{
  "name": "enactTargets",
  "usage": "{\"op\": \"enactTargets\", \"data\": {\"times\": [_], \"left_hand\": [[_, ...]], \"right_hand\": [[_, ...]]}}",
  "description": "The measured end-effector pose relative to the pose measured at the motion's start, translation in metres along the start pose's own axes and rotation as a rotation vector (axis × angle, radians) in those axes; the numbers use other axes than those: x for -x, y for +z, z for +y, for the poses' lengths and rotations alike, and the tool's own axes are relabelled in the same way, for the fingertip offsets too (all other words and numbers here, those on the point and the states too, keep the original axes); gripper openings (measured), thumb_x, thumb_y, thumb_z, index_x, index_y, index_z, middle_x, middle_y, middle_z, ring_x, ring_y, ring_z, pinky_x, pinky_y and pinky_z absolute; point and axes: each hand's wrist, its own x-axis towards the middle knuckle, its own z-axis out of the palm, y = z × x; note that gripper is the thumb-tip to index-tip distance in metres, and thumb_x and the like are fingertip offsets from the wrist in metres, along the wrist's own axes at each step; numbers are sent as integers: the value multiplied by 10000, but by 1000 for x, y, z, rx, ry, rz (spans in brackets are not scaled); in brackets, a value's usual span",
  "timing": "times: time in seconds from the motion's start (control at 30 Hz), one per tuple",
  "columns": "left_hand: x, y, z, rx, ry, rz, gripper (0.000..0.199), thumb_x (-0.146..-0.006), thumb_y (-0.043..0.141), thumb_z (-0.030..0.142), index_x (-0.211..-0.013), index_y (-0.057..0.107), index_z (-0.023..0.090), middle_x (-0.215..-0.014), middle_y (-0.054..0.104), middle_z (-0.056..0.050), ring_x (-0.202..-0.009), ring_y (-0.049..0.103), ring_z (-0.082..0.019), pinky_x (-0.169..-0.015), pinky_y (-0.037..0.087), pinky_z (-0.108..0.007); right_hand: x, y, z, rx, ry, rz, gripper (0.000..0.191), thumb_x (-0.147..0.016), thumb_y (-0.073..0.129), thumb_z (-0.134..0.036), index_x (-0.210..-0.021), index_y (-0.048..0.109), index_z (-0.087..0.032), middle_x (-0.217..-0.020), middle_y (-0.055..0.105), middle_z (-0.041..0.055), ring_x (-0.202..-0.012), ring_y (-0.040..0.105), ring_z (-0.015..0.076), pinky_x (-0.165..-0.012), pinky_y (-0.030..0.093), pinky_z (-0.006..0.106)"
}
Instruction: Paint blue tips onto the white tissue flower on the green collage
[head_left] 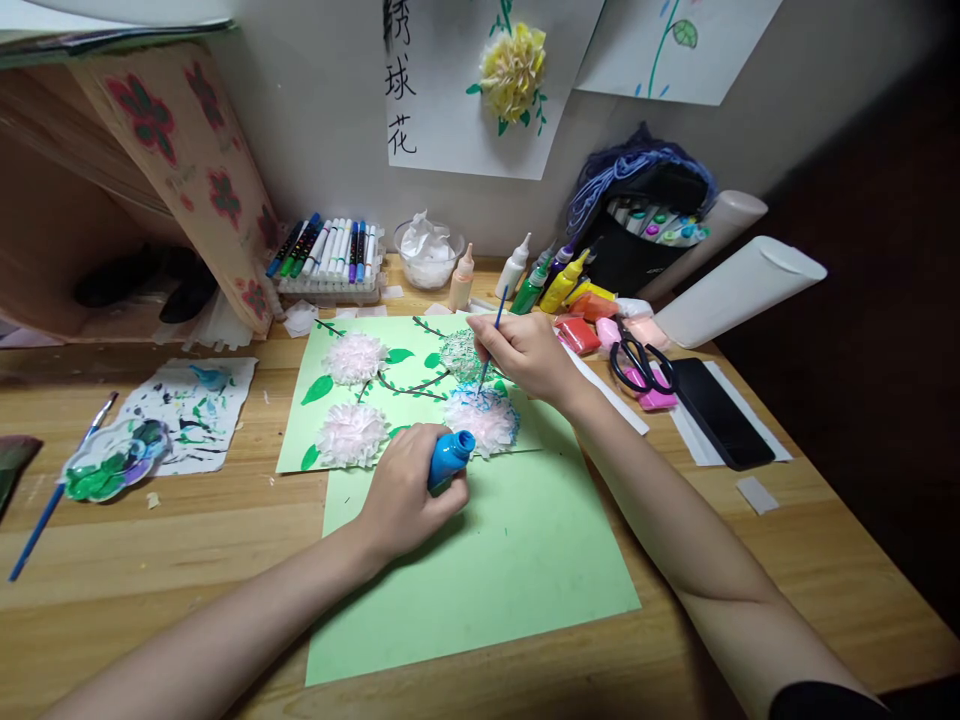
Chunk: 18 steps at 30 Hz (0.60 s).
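Two busy hands: left (415, 490) wraps a blue bottle (448, 461), prob squishy, best held mid-body; right (531, 352) pinches a paintbrush (502, 305).

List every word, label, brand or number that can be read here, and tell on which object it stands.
"绣球花": written on the white sheet on the wall; top character partly blotted.
Black pen holder: tiny mark, too small to read.
Blue bottle: no readable text.

The wooden table (817, 560) carries green sheets (416, 412), a paint-stained paper (225, 400), a blue paintbrush (43, 520), a case of markers (330, 288), a clear bowl (427, 272), small paint bottles (531, 288) and, near its right edge, a white scrap (757, 496)
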Motion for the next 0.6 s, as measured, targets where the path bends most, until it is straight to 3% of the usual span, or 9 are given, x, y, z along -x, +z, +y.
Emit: {"op": "enactTargets", "data": {"times": [0.4,0.6], "left_hand": [[0,1,-1,-3,17,11,185,-775,495,186,-960,494,199,-877,625,-46,-808,586,-206,-694,449,-333],[0,1,0,-16,26,12,171,-784,495,184,-955,493,188,-869,625,-55,-808,587,-211,-679,445,-328]], "right_hand": [[0,-2,-3,-34,10,54,584,-950,338,-557,-541,516,-179,-481,476,-29,-511,502,87,-594,351,241],[-1,4,3,21,8,-13,620,-934,312,-605,-524,504,-182,-466,474,-21,-477,473,97,-574,339,257]]}}
